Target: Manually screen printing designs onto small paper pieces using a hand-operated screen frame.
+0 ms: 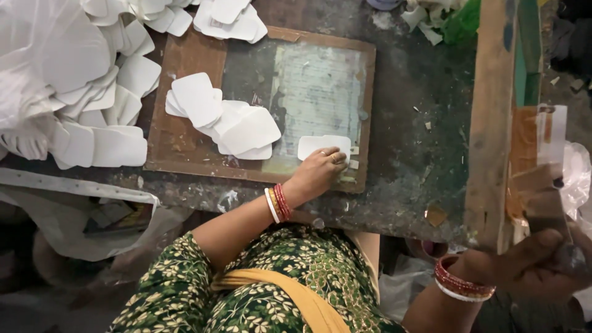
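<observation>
The left hand, just right of centre in the frame, lies palm down with fingers together, pressing the lower edge of a white rounded card blank flat onto a brown board. The blank sits at the lower right of the board, on a pale worn panel that fills the board's right half. The right hand, at the lower right edge of the frame, is closed around a dark handle attached to a tall wooden frame that stands raised along the right side of the dark, grimy worktable.

What could go wrong: the frame looks hinged and heavy, so if it dropped while the fingers rest on the blank, it could catch them. The blank could also slide out of line under light pressure, and the dirty tabletop could mark the white pieces.

Counts: one blank under the left hand. A loose cluster of about six to eight white blanks overlaps at the centre of the board. Another small stack lies at the board's top edge. A large heap, far too many to count, fills the upper left. One board, one wooden frame. Each wrist carries a band of red and white bangles.
</observation>
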